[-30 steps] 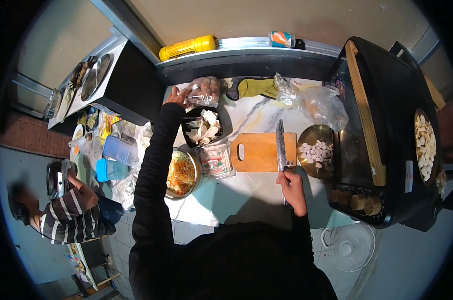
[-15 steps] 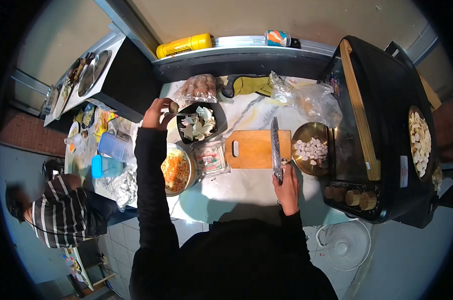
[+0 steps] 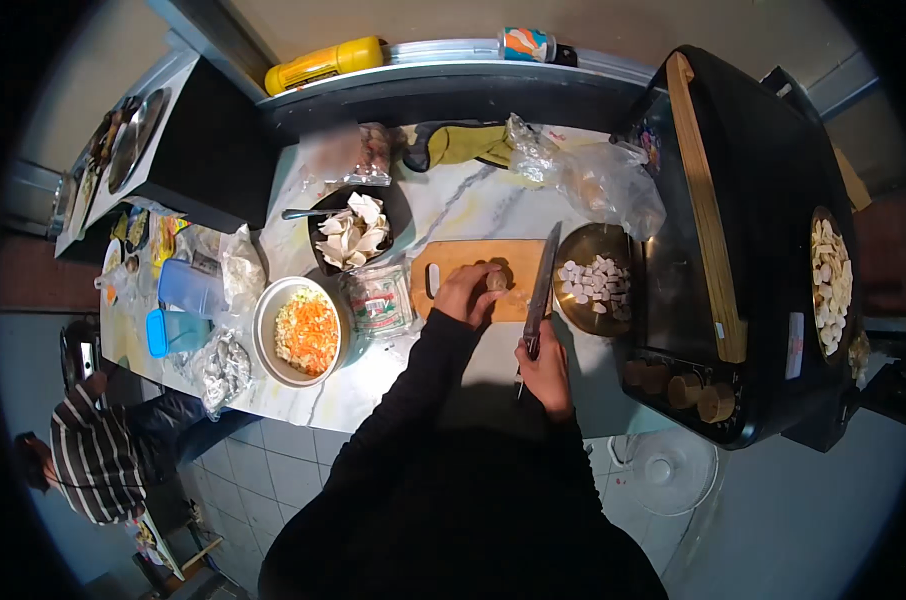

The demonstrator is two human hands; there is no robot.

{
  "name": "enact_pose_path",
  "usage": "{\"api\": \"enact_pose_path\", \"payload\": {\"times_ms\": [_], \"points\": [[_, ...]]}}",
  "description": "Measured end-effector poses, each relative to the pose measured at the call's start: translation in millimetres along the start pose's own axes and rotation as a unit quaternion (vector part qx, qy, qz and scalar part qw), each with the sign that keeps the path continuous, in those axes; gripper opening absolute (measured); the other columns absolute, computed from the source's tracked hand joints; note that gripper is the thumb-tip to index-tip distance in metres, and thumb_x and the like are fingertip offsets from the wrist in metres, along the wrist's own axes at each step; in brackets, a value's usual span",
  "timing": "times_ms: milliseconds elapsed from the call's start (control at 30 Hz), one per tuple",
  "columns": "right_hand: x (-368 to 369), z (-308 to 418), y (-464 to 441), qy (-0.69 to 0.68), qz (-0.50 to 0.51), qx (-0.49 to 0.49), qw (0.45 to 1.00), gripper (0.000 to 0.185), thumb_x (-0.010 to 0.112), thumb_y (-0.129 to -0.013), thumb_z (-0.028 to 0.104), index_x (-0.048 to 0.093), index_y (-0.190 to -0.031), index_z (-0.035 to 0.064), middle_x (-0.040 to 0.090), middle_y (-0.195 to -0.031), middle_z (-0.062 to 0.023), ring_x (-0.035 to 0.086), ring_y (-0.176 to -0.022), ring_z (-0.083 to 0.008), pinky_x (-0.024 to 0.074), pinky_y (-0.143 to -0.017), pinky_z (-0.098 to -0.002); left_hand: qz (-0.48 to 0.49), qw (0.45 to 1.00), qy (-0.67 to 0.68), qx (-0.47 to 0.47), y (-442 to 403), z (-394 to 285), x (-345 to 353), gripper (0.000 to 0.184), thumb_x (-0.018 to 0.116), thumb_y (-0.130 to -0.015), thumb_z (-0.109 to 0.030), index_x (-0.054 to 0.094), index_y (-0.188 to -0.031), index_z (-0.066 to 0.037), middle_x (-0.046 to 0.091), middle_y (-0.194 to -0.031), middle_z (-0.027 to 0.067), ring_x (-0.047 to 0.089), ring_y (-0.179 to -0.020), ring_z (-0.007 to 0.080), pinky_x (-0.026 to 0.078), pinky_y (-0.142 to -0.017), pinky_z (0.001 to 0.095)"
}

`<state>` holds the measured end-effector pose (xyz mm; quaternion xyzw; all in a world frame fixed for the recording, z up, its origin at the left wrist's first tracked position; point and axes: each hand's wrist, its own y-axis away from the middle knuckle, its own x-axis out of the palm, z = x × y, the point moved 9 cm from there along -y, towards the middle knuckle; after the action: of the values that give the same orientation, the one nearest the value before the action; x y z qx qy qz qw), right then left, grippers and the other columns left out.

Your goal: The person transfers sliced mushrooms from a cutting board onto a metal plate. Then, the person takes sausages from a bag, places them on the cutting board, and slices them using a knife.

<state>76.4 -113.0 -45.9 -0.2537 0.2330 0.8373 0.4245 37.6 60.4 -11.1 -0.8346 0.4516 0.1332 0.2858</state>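
My left hand [image 3: 467,291] is over the wooden cutting board [image 3: 451,254], its fingers closed on a small round brownish ball [image 3: 496,282] that looks like a meatball. Upright along the board's right edge is a knife [image 3: 543,285], its blade pointing away from me. My right hand [image 3: 546,372] is wrapped round its handle. Just right of the blade, a brass-coloured plate [image 3: 599,240] carries pale diced cubes [image 3: 592,281]. A flat printed packet [image 3: 381,302] lies left of the board. Beyond it, a black bowl [image 3: 399,208] contains white, shell-like pieces [image 3: 352,236] and a utensil.
A white bowl [image 3: 262,330] of chopped vegetables stands left. Behind are a bag of brownish balls [image 3: 375,154], a green-black glove or mitt [image 3: 463,146] and a clear plastic bag [image 3: 613,195]. A black oven [image 3: 763,220] borders the right. A person in stripes [image 3: 98,455] is at far left.
My left hand has come from beside the black bowl to the board, carrying the brownish ball. The knife stays in my right hand, near the board's right edge. The view has shifted slightly.
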Motion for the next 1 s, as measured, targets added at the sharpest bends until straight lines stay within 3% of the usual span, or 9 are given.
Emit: {"api": "enact_pose_path", "payload": {"times_ms": [100,200,267,300,367,467,667,800,1000], "points": [[6,-8,-2,-0.04,0.004,-0.011,0.999,0.03,0.055,-0.083,0.008,0.045,-0.11,0.002,0.06,-0.084,-0.0255,0.057,-0.082,-0.0462,0.0449,-0.068,-0.0517,0.004,0.999,-0.038,0.016,-7,9,5,0.038,0.072,-0.072,-0.016,0.06,-0.107,-0.005,0.063,-0.097,0.0135,0.056,-0.092,0.0353,0.044,-0.083,0.0408],[9,-13,-5,-0.082,-0.02,-0.053,0.995,0.029,0.051,-0.085,0.004,0.044,-0.114,0.0025,0.057,-0.075,-0.0198,0.059,-0.067,-0.0382,0.0466,-0.061,-0.0416,0.002,0.998,-0.063,0.016,-5,13,7,0.038,0.072,-0.072,-0.016,0.06,-0.107,-0.005,0.062,-0.102,0.0131,0.055,-0.096,0.034,0.043,-0.085,0.0396],[8,-6,-6,-0.085,-0.023,-0.09,0.992,0.048,0.048,-0.086,0.001,0.036,-0.132,0.006,0.06,-0.089,-0.0223,0.06,-0.065,-0.0345,0.0467,-0.06,-0.0385,-0.002,0.999,-0.046,0.002,-3,15,6,0.038,0.072,-0.072,-0.015,0.06,-0.107,-0.005,0.061,-0.104,0.0131,0.055,-0.097,0.0338,0.043,-0.085,0.0394],[5,-1,-8,-0.086,-0.023,-0.086,0.992,0.048,0.048,-0.086,0.001,0.036,-0.132,0.006,0.06,-0.089,-0.0223,0.06,-0.065,-0.0345,0.0467,-0.06,-0.0385,0.008,0.999,-0.04,0.002,-4,12,6,0.039,0.072,-0.072,-0.016,0.06,-0.108,-0.005,0.062,-0.103,0.0132,0.055,-0.096,0.0336,0.043,-0.086,0.0392],[2,22,-6,-0.084,-0.002,-0.11,0.99,0.067,0.046,-0.083,-0.002,0.022,-0.144,0.0121,0.059,-0.106,-0.0241,0.059,-0.063,-0.032,0.0474,-0.061,-0.0375,0.019,0.999,-0.034,-0.001,-6,4,4,0.04,0.072,-0.073,-0.017,0.06,-0.109,-0.005,0.062,-0.103,0.0132,0.056,-0.096,0.0334,0.043,-0.086,0.0389],[5,32,-2,-0.082,0.019,-0.087,0.993,0.075,0.043,-0.08,-0.005,0.017,-0.147,0.0164,0.053,-0.123,-0.0204,0.059,-0.063,-0.0317,0.0482,-0.062,-0.0382,0.017,1.0,0.007,-0.011,-8,4,3,0.037,0.07,-0.075,-0.017,0.061,-0.108,-0.005,0.062,-0.103,0.0131,0.057,-0.095,0.0332,0.043,-0.086,0.0377],[15,23,-3,-0.082,0.036,-0.084,0.992,0.079,0.041,-0.077,-0.007,0.015,-0.148,0.0159,0.048,-0.129,-0.016,0.058,-0.063,-0.0317,0.0485,-0.062,-0.0381,0.015,1.0,0.017,0.01,-4,8,5,0.029,0.067,-0.076,-0.013,0.063,-0.104,-0.004,0.063,-0.099,0.014,0.058,-0.091,0.0335,0.044,-0.083,0.0381],[21,21,-4,-0.028,0.05,-0.056,0.997,0.08,0.039,-0.076,-0.008,0.013,-0.148,0.0151,0.052,-0.123,-0.0197,0.058,-0.063,-0.0337,0.0485,-0.061,-0.0389,-0.006,1.0,0.009,-0.022,-8,6,6,0.026,0.066,-0.078,-0.012,0.064,-0.102,-0.003,0.063,-0.097,0.0144,0.059,-0.091,0.0336,0.045,-0.082,0.0384],[29,25,-5,-0.042,0.094,-0.032,0.994,0.081,0.037,-0.075,-0.009,0.011,-0.148,0.0137,0.043,-0.132,-0.0224,0.06,-0.072,-0.0364,0.0487,-0.066,-0.0387,-0.015,1.0,0.022,0.002,-8,5,5,0.026,0.063,-0.081,-0.01,0.064,-0.106,-0.002,0.063,-0.1,0.015,0.061,-0.091,0.0323,0.046,-0.082,0.0365]]}}
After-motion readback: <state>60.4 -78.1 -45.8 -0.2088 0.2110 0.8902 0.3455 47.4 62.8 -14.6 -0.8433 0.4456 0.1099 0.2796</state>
